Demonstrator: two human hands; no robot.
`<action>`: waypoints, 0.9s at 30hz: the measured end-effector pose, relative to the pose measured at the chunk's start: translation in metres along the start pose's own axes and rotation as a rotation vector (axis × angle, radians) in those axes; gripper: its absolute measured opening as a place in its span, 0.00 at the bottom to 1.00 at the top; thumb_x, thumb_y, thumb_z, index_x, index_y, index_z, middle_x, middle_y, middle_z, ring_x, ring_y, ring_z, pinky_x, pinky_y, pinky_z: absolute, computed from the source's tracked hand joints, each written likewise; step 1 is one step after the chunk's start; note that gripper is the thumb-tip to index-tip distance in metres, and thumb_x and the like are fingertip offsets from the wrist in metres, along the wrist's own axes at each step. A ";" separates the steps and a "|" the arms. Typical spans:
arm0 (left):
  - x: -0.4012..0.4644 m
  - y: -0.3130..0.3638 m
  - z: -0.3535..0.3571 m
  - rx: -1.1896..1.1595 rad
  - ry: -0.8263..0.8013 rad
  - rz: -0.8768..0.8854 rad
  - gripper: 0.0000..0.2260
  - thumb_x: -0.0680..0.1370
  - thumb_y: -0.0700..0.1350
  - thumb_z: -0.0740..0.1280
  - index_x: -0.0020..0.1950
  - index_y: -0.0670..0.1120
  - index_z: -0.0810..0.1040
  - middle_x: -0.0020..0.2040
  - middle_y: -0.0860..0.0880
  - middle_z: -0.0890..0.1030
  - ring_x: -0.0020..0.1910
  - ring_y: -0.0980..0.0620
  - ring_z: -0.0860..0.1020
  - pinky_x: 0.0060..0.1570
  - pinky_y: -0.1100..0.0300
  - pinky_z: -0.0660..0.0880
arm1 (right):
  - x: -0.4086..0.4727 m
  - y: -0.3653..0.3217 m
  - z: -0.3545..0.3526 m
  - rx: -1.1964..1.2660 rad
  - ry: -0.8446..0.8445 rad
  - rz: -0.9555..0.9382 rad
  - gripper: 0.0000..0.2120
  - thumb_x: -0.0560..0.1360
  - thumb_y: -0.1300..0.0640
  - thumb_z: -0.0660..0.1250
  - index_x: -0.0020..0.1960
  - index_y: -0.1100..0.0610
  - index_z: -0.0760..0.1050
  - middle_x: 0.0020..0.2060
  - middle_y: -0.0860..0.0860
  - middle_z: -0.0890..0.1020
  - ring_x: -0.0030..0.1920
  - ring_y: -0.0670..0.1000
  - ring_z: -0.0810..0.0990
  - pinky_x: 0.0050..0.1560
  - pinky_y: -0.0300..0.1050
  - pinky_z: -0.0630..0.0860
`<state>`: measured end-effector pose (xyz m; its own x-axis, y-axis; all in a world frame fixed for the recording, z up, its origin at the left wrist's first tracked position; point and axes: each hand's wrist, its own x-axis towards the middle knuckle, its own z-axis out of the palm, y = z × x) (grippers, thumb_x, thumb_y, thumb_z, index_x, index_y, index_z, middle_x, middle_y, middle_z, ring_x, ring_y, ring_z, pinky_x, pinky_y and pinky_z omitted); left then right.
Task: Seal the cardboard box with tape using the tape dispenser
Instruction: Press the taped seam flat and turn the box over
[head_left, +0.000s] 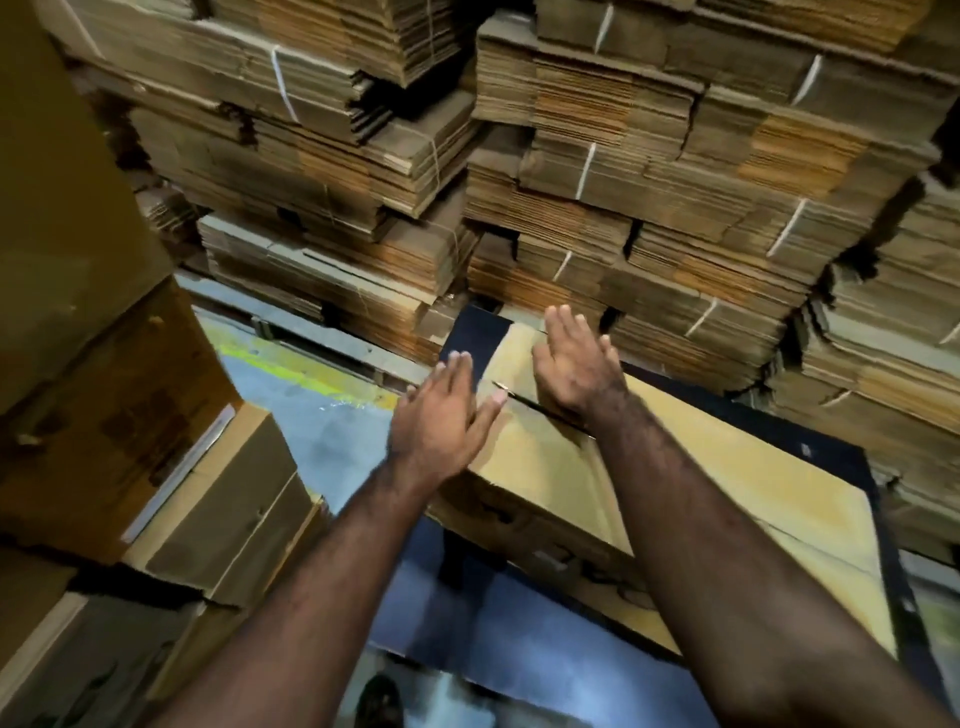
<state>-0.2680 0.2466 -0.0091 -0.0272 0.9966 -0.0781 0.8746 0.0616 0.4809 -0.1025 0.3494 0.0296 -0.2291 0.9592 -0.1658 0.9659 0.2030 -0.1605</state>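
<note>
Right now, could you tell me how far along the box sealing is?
Early. The cardboard box has its top flaps folded down, with a dark seam gap still open. Both the left hand and the right hand lie flat on the flaps. No tape or dispenser is visible, so taping remains.

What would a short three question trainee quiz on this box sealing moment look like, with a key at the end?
1. True or false: the left hand grips a tape dispenser.
2. What lies between the two top flaps of the cardboard box: A a strip of tape, B an open gap, C a label?
3. Fill in: behind the box rise stacks of flattened ____.

Key: 1 false: both it and the right hand lie flat and open on the flaps, and no dispenser is in view. 2 B. 3 cardboard.
</note>
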 end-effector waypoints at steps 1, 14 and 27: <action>-0.008 0.006 0.002 0.145 0.108 0.112 0.35 0.80 0.68 0.47 0.81 0.47 0.57 0.81 0.46 0.59 0.79 0.45 0.59 0.74 0.40 0.60 | -0.001 0.019 -0.006 0.009 0.048 0.069 0.31 0.82 0.43 0.51 0.80 0.53 0.49 0.80 0.52 0.51 0.79 0.54 0.51 0.76 0.59 0.49; -0.021 0.066 0.035 0.469 0.290 0.382 0.20 0.70 0.61 0.72 0.58 0.54 0.81 0.52 0.45 0.78 0.53 0.41 0.76 0.50 0.47 0.70 | -0.049 0.153 -0.012 0.199 0.061 0.316 0.29 0.78 0.36 0.57 0.73 0.50 0.62 0.67 0.56 0.74 0.65 0.60 0.73 0.66 0.59 0.68; -0.008 0.158 0.064 -0.253 -0.052 -0.139 0.31 0.78 0.47 0.71 0.79 0.46 0.63 0.74 0.40 0.71 0.72 0.40 0.69 0.69 0.53 0.69 | -0.138 0.210 -0.005 0.351 0.130 0.342 0.27 0.79 0.44 0.62 0.75 0.50 0.61 0.64 0.59 0.74 0.62 0.61 0.74 0.56 0.53 0.73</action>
<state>-0.0988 0.2445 0.0116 -0.1077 0.9740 -0.1995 0.7153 0.2152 0.6648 0.1327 0.2608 0.0236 0.1322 0.9803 -0.1469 0.8791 -0.1844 -0.4394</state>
